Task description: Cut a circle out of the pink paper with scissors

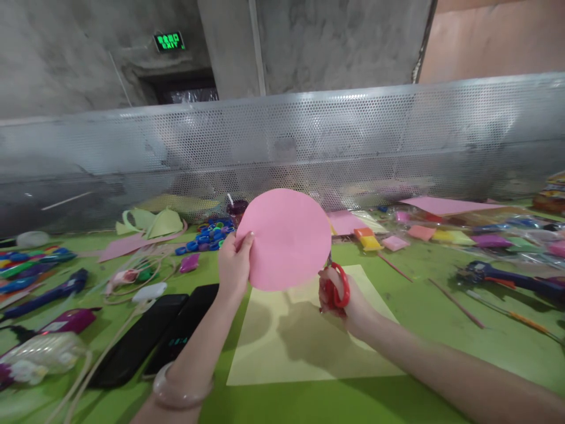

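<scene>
Disc [286, 238]: plain pink, no pattern. Scissors [338, 287]: red handles. Sheet [304, 335] beneath: pale yellow, plain. Table [424, 306]: bright green. Two phones [159, 338], near left: black. Bangle [179, 391], near: translucent pinkish-white. Rings [212, 234], far left: blue. Scraps [150, 224], far left: light green. Squares [369, 238], far right: orange and yellow, with pink beside. Glue gun [507, 277], right: dark blue with orange. Screen [353, 141], far: silver, perforated dot pattern. Sign [168, 41]: green lettering.
</scene>
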{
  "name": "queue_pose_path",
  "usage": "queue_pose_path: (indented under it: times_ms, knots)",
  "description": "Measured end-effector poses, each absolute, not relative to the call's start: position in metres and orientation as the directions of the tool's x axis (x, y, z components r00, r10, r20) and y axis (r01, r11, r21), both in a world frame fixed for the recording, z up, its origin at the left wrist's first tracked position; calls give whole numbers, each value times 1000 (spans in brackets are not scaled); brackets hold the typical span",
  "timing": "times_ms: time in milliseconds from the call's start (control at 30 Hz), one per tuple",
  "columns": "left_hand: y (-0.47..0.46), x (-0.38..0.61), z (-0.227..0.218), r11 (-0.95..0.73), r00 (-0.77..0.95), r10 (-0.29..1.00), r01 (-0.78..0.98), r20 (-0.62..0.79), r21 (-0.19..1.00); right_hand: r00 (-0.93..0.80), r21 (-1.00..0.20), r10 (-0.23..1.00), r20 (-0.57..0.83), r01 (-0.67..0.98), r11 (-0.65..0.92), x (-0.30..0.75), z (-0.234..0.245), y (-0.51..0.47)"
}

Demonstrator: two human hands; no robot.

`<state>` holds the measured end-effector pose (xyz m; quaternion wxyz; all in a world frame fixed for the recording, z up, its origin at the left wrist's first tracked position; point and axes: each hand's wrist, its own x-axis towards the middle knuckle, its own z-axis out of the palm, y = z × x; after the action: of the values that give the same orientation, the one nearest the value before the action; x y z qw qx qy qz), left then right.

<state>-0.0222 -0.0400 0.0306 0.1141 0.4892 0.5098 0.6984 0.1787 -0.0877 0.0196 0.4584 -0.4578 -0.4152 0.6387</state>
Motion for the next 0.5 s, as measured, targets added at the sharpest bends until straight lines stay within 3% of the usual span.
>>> queue_pose_path:
  times_ms: [167, 267, 400, 500]
  knots:
    - [-41, -28, 35, -443, -461, 703, 312, 542, 841, -376, -878, 854, -360, -172, -446, 189, 25, -85]
    - [-41, -32, 37, -432, -443, 723, 309, 530, 847, -453, -864, 799, -396, -111, -491, 196, 28, -76]
    - [-39, -37, 38, -437, -489, 680, 328, 547, 837, -392, -896, 846, -361, -105, -431, 204, 32, -66]
    - [-36, -42, 36, -415, -540, 629, 375, 559, 829, -303, -956, 918, -257, -62, -288, 206, 34, -63]
